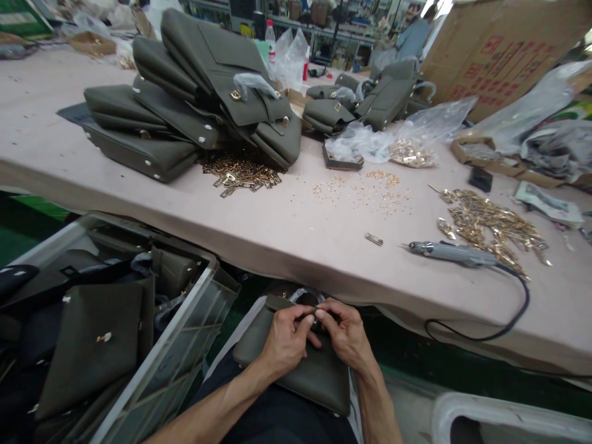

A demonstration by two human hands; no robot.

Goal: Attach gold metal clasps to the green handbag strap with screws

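On my lap lies a dark olive handbag (319,388), its top edge toward the table. My left hand (287,339) and my right hand (345,333) meet at its upper part, thumbs and fingertips pinched around a small metal fitting (315,318). The fingers cover most of that fitting, so its exact shape is hidden. Behind the hands, a plastic-wrapped handle (305,295) shows on the bag. On the table, a grey electric screwdriver (451,253) lies with its tip pointing left, and a single metal plate (374,238) rests near it.
Stacked olive handbags (217,68) fill the table's left, with dark metal plates (245,172) beside them. Loose screws (383,179) and a pile of gold fittings (490,216) lie rightward. A plastic crate (176,345) of bags stands at left, a white bin (509,410) at lower right.
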